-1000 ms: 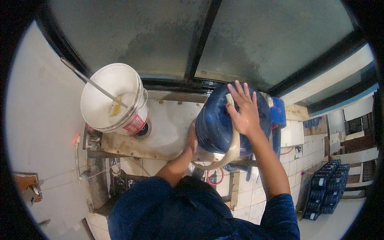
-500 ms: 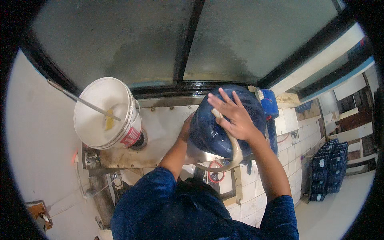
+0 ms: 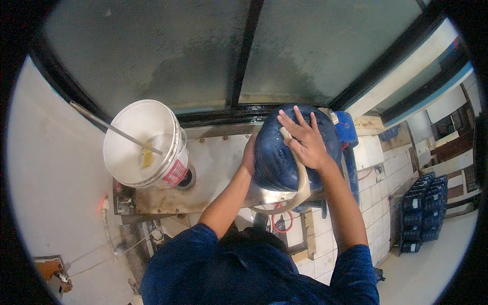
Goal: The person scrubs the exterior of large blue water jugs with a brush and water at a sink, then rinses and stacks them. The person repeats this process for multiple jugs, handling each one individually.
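Large blue water bottle (image 3: 284,157) seen at centre, laid on metal counter (image 3: 213,168). Right hand (image 3: 304,138) pressed flat on top, fingers spread. Left hand (image 3: 249,155) cupped against bottle's 9 o'clock side, grip partly hidden. White bucket (image 3: 145,142) stood at 9 o'clock, apart.

The big water bottle (image 3: 284,152) is dark blue plastic, smooth and glossy, with faint ribbing that catches the light. The hose (image 3: 301,188) lying across it looks like matt beige rubber or soft plastic. The tabletop (image 3: 218,168) is dull, scuffed sheet metal with stains. At left, the bucket (image 3: 145,145) is white plastic, smeared inside, with a thin metal rod (image 3: 112,127) resting in it. The far window panes (image 3: 152,51) are grimy, cloudy glass in dark frames. Glazed white tiles (image 3: 371,173) cover the floor at right.
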`<state>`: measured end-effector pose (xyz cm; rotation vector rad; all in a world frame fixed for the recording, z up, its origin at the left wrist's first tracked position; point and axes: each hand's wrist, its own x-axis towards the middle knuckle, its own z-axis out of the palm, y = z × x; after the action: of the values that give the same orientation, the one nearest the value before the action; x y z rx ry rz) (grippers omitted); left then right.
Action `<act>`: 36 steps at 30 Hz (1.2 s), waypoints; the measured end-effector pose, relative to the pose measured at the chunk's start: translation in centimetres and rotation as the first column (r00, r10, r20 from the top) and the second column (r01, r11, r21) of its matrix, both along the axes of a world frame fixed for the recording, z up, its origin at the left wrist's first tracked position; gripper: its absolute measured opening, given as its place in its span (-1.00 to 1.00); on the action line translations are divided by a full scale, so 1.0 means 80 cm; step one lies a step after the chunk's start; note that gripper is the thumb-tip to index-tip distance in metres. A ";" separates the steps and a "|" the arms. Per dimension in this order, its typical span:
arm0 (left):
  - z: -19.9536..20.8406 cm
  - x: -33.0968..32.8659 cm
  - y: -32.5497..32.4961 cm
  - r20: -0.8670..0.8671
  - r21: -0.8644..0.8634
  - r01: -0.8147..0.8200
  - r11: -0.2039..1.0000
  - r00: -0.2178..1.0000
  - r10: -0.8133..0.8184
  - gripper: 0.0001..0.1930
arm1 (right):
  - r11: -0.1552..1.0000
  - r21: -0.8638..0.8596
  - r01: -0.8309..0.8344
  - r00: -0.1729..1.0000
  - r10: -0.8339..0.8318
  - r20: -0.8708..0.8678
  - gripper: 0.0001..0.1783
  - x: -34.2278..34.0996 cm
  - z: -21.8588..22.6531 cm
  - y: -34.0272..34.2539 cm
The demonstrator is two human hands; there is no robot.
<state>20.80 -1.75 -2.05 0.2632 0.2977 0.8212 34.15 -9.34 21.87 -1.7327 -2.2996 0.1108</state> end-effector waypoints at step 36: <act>0.005 0.010 -0.350 -0.768 0.638 0.620 0.457 0.474 0.431 -0.50 | 0.771 0.009 0.637 0.271 -0.213 -0.939 -0.80 0.251 -0.164 -0.060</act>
<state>21.59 -29.75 -1.67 1.8407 0.8240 0.5305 54.24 -14.18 8.72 -1.4338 -0.8732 0.3587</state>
